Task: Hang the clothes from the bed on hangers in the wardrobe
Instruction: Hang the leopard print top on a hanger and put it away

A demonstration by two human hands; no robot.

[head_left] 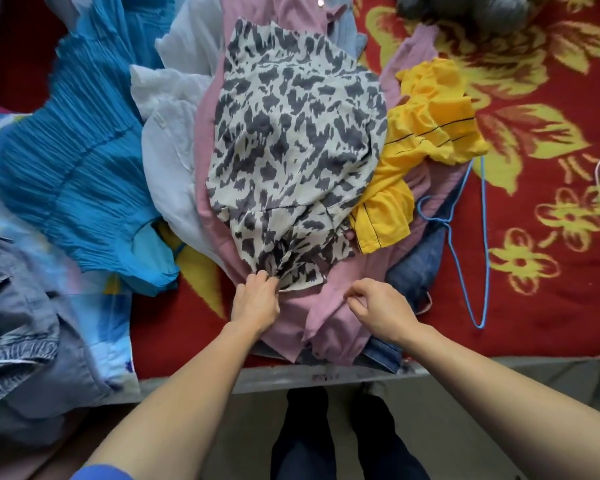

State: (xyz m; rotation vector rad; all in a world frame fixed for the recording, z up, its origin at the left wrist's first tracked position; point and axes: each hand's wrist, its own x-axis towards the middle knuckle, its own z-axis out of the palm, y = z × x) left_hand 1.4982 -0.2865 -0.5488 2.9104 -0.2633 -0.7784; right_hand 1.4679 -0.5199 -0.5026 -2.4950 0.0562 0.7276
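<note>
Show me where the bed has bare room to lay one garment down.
Largest free patch: the red blanket right of the blue hanger. A smaller one lies at the near edge, between the blue dress and the pink garment. The middle is crowded: print top, yellow shirt and pink layers piled together.

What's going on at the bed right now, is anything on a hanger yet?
A person stands at the bed's edge over a pile of clothes. The left hand grips the near edge of the black-and-white patterned garment on top of the pile. The right hand sits with curled fingers on the pink garment beneath; whether it pinches the cloth is unclear. A blue wire hanger lies bare on the red blanket to the right.
</note>
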